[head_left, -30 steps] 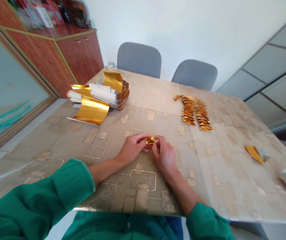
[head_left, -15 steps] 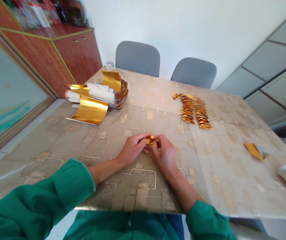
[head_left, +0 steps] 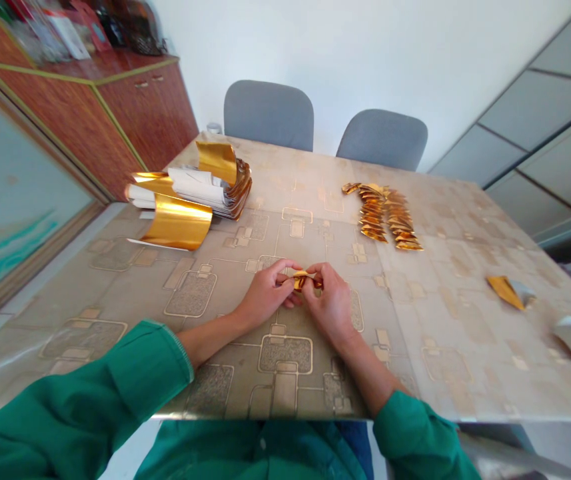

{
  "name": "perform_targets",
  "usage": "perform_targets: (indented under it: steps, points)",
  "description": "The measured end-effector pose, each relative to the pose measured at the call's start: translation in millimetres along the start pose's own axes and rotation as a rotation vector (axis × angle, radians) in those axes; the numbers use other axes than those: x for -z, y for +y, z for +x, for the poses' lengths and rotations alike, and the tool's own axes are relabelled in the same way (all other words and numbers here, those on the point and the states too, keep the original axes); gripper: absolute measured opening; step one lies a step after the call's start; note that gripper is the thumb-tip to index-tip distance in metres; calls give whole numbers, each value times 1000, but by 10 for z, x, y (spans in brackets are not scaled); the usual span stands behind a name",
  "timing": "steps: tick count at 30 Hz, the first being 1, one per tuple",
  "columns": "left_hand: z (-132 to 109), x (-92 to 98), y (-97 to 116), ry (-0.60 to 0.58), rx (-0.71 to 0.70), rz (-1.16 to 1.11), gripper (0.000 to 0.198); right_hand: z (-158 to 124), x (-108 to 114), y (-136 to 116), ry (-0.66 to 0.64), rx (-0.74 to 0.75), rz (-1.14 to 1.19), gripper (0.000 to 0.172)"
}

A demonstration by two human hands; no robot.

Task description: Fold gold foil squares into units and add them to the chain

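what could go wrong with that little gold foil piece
The gold foil piece is small and pinched between the left hand and the right hand, so the thin foil might tear or crease in the wrong spot. The loose row of folded gold pieces lies unfastened on the table, so a careless reach across might scatter it.

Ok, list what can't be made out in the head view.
All in the head view:
small folded gold foil strip: its folds hidden by the left hand and right hand
white folded paper piece: cut off by right edge
items atop the reddish-brown wooden cabinet: cut off by top edge
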State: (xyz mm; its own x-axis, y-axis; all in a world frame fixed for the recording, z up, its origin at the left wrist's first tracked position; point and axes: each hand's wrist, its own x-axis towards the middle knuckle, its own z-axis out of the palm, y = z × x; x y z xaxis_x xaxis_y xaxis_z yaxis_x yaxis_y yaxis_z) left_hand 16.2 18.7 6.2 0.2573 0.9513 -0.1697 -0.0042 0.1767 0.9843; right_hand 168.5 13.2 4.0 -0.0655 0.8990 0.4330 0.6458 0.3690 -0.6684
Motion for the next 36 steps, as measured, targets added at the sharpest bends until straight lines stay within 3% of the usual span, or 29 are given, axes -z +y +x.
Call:
perform_targets:
  steps: [12,24,31,36]
  points:
    - [13,-9,-36,-13,-5,39,44,-26,-17,26,-102,-123,26,12]
    - [33,3,-47,-7,7,-56,43,-26,-35,39,-96,-164,118,10]
    - [44,38,-65,-70,-54,-85,50,-21,-45,33,-99,-143,184,13]
    - [66,79,-88,-123,-1,-191,54,-20,-30,33,-106,-164,219,13]
